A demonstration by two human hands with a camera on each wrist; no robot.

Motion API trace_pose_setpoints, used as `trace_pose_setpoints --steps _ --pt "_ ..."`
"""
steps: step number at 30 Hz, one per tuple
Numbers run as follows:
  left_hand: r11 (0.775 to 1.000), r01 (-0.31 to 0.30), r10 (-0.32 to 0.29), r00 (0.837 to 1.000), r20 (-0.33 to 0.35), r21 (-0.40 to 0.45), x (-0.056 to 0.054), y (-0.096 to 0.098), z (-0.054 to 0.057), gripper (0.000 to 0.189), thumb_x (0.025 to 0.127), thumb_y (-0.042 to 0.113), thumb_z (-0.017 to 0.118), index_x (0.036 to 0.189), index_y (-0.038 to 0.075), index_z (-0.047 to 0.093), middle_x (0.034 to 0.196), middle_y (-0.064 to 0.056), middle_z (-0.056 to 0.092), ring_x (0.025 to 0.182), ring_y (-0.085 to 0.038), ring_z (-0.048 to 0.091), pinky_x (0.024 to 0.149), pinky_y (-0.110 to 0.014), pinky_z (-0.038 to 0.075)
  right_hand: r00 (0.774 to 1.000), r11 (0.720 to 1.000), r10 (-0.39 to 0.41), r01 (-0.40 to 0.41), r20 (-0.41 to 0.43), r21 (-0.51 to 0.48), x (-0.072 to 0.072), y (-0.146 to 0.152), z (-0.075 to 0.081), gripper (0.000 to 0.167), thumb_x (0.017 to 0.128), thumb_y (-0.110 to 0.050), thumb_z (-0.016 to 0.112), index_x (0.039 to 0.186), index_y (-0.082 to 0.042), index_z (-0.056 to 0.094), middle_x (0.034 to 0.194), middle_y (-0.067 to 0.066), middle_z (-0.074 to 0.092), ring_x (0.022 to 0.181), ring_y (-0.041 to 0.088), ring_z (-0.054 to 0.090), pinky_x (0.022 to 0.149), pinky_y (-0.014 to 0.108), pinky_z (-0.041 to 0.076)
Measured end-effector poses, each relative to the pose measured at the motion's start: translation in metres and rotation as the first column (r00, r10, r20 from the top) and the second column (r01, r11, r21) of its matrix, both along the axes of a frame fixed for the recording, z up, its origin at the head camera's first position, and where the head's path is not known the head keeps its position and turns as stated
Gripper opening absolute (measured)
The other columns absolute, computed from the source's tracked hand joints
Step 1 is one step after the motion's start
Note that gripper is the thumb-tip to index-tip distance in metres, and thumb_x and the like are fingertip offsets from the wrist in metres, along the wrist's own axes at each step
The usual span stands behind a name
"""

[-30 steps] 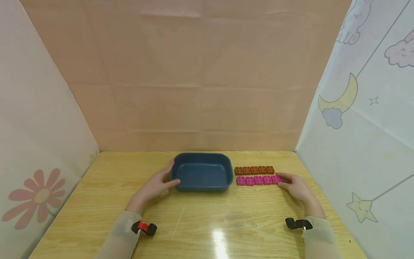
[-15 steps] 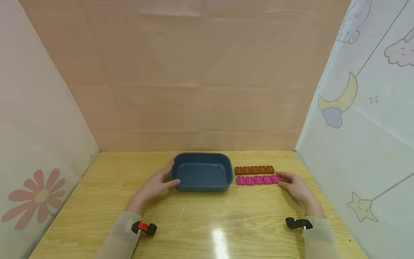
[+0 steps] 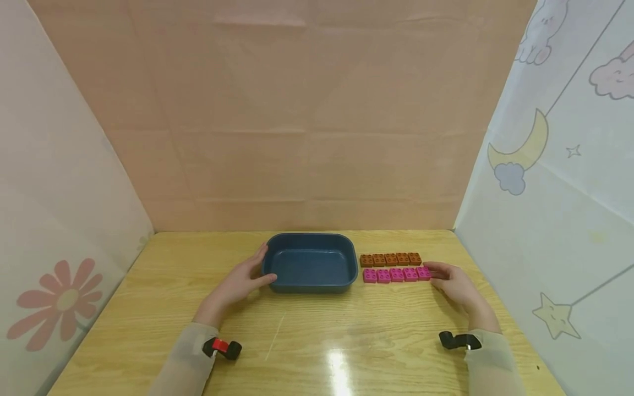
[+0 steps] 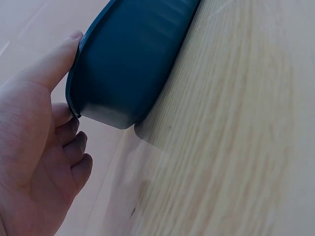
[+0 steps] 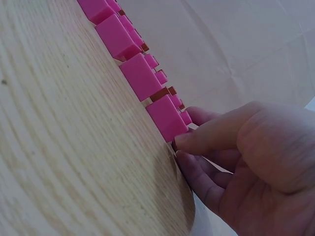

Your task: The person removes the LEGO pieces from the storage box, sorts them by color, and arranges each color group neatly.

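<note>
In the head view a dark blue rectangular tray (image 3: 311,267) stands on the wooden table. At its left end my left hand (image 3: 241,281) touches the rim, with thumb and index finger spread apart. The left wrist view shows the thumb against the rim of the tray (image 4: 123,64) and the other fingers loosely bent beside it. My right hand (image 3: 455,283) is at the right end of a row of pink toy building bricks (image 3: 396,274). Its thumb and fingers touch the last pink brick (image 5: 167,118) without closing round it. Behind lies a row of brown bricks (image 3: 391,259).
The wooden table (image 3: 307,335) extends in front of the tray and bricks. A beige sheet (image 3: 307,121) rises along its back edge. Pale patterned panels stand at the left (image 3: 64,192) and right (image 3: 559,220).
</note>
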State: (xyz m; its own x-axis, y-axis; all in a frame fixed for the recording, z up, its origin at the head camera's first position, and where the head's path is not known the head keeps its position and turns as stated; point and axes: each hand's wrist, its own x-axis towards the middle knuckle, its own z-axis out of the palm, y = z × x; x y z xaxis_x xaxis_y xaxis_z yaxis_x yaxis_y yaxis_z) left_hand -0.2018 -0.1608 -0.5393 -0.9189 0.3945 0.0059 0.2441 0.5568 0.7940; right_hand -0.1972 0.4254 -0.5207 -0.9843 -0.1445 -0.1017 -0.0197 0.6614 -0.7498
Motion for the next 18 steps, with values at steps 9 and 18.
trace_pose_setpoints --steps 9,18 --pt "1.0 -0.005 0.005 1.0 -0.005 0.014 0.0005 -0.0021 -0.0019 0.099 0.101 0.053 0.071 0.174 0.021 0.012 0.179 0.0 0.009 0.163 -0.033 0.014 0.128 -0.063 0.019 0.999 0.998 -0.017 0.019 -0.037 0.059 -0.0036 -0.0016 -0.0027 0.045 0.106 -0.005 0.066 0.149 0.006 0.057 0.144 0.032 0.061 0.13 0.045 0.06 0.095 0.034 0.054" --pt "0.999 0.004 -0.004 1.0 0.001 0.042 -0.001 -0.0005 -0.0033 0.099 0.102 0.051 0.072 0.174 0.019 0.012 0.179 0.0 0.009 0.163 -0.03 0.012 0.129 -0.061 0.018 0.999 0.998 -0.023 0.025 -0.039 0.053 -0.0035 0.0008 -0.0009 0.046 0.106 -0.004 0.065 0.15 0.005 0.057 0.146 0.033 0.059 0.132 0.047 0.058 0.097 0.029 0.051"
